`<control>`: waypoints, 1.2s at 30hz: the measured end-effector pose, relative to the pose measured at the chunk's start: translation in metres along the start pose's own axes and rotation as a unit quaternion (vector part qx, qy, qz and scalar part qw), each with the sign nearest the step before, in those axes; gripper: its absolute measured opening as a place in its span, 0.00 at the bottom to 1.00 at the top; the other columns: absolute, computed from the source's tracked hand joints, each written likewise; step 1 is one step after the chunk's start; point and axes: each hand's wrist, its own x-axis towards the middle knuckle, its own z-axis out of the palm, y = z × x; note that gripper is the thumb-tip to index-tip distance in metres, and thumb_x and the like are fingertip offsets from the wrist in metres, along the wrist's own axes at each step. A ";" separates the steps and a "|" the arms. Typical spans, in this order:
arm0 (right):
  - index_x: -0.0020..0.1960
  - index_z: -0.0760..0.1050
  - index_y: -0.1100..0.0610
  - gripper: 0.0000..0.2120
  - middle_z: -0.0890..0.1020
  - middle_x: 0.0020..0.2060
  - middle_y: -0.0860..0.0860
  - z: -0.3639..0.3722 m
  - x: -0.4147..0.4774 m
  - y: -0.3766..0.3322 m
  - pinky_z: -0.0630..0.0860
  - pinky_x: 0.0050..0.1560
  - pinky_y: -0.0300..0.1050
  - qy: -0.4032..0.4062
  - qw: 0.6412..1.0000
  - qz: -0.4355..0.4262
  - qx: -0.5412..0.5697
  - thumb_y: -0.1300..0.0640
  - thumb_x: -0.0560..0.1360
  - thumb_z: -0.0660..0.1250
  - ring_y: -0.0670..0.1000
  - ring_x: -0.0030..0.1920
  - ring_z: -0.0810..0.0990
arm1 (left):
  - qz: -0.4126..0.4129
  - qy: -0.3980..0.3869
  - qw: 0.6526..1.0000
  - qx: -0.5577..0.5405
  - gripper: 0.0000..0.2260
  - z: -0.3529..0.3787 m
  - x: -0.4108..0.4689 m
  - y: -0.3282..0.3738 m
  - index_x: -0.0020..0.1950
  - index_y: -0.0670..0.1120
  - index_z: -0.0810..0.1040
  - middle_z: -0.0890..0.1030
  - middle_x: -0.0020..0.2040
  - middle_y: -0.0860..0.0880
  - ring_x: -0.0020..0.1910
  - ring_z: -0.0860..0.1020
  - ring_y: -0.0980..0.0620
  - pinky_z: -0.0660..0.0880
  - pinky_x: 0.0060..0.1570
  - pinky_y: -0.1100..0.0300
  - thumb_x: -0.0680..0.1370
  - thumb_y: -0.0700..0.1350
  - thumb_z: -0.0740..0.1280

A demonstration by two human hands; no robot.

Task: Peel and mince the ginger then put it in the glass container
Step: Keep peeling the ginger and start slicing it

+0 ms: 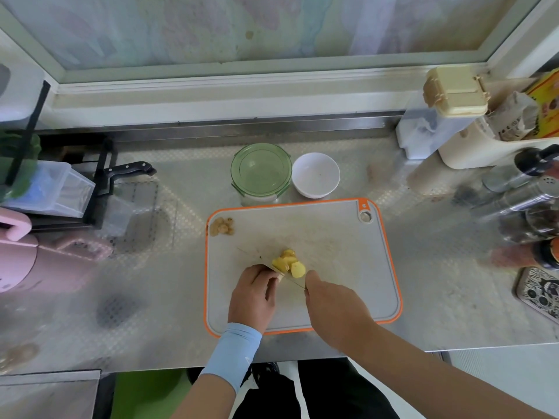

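Head view showed a steel tabletop (438,282) below a window (272,31). On the cutting board (348,261), the left grip (254,293) held the ginger (289,263) and the right grip (329,300) clasped a knife (298,284). The glass container (260,170) sat at twelve o'clock.

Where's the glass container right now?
In the head view, the glass container stands just beyond the far edge of the cutting board, left of the white bowl.

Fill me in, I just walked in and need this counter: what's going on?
A person is slicing peeled ginger on the orange-rimmed cutting board. The left hand holds the ginger steady while the right hand grips the knife. A pile of scraps sits at the board's far left corner. The glass container, green lid on, stands behind the board beside a white bowl.
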 end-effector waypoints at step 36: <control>0.75 0.53 0.56 0.25 0.79 0.43 0.56 0.007 0.040 -0.014 0.65 0.37 0.47 -0.017 0.998 0.001 0.058 0.60 0.79 0.55 0.56 0.37 0.72 | -0.036 -0.022 0.999 -0.025 0.07 0.000 0.000 0.001 0.46 0.48 0.82 0.80 0.46 0.54 0.46 0.78 0.52 0.75 0.43 0.62 0.73 0.37 0.74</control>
